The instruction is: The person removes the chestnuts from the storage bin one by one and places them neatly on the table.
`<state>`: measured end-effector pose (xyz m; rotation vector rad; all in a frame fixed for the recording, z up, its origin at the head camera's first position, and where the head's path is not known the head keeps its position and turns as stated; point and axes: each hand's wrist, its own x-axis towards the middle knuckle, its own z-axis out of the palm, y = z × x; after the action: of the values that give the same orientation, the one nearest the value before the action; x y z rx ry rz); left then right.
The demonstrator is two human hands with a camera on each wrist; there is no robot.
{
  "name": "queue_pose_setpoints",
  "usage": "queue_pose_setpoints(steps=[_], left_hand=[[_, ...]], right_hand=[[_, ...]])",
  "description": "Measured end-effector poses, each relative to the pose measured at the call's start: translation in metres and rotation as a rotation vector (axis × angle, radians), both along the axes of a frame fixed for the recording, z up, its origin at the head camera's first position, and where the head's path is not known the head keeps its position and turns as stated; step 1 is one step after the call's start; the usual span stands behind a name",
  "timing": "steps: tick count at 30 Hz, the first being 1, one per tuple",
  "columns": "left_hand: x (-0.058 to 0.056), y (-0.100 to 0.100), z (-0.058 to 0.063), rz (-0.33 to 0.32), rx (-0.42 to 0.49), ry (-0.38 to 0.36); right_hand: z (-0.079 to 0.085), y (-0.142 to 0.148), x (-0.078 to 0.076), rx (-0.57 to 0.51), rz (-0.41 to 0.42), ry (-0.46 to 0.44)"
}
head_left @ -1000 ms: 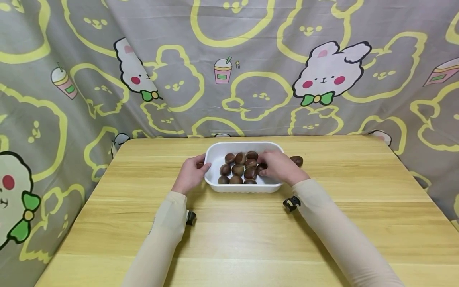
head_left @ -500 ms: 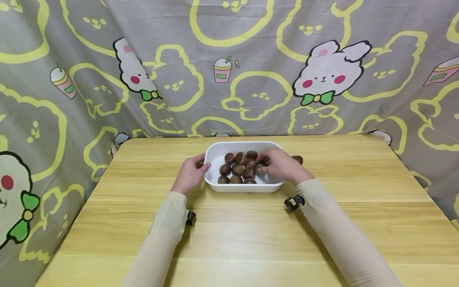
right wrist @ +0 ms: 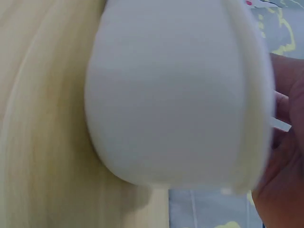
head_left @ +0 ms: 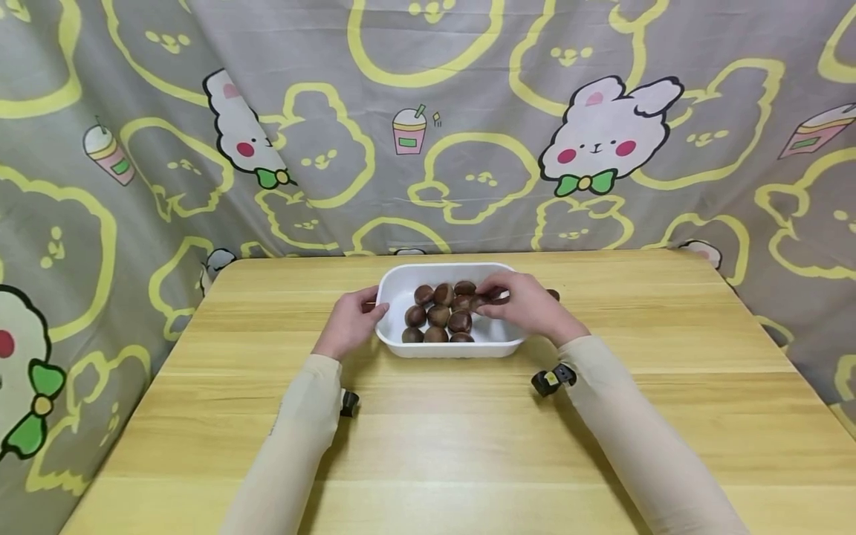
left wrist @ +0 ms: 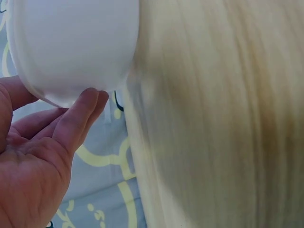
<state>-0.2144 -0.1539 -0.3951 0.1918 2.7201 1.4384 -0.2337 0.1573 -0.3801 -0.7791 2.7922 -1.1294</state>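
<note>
A white plastic tray [head_left: 444, 350] stands near the table's back edge with several brown chestnuts [head_left: 438, 316] grouped inside. My left hand [head_left: 348, 323] grips the tray's left end, thumb over the rim. In the left wrist view, this hand's fingers [left wrist: 78, 118] lie against the tray's outer wall. Over the tray's right part, my right hand [head_left: 535, 308] pinches a chestnut [head_left: 478, 302] between thumb and fingers. The right wrist view shows mostly the tray's outer wall [right wrist: 166, 104], which hides the right fingertips and the chestnut.
Another chestnut [head_left: 553, 294] lies on the table outside the tray, partly hidden behind the right hand. The wooden table [head_left: 428, 438] ends at the back against a patterned grey curtain [head_left: 321, 141].
My right hand has lifted slightly and shifted a little to the right, with a chestnut between its fingertips. The left hand keeps its hold on the tray.
</note>
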Motion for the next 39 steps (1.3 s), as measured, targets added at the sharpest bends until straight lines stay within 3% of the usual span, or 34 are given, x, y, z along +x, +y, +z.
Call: queue_pose_setpoints(steps=[7, 17, 29, 35, 39], left_hand=[[0.001, 0.0, 0.0, 0.014, 0.021, 0.011], [0.001, 0.002, 0.001, 0.007, -0.008, 0.033], [0.002, 0.004, 0.0, 0.005, -0.022, 0.039], [0.002, 0.004, 0.0, 0.0, -0.044, 0.052], [0.004, 0.004, -0.001, 0.0, -0.037, 0.048]], right_hand=[[0.01, 0.018, 0.006, -0.149, -0.011, -0.065], [0.019, 0.059, 0.01, -0.226, -0.172, -0.105], [0.01, 0.11, 0.013, -0.168, -0.344, -0.103], [-0.003, 0.13, 0.012, -0.118, -0.326, -0.071], [-0.011, 0.141, 0.011, -0.062, -0.316, -0.101]])
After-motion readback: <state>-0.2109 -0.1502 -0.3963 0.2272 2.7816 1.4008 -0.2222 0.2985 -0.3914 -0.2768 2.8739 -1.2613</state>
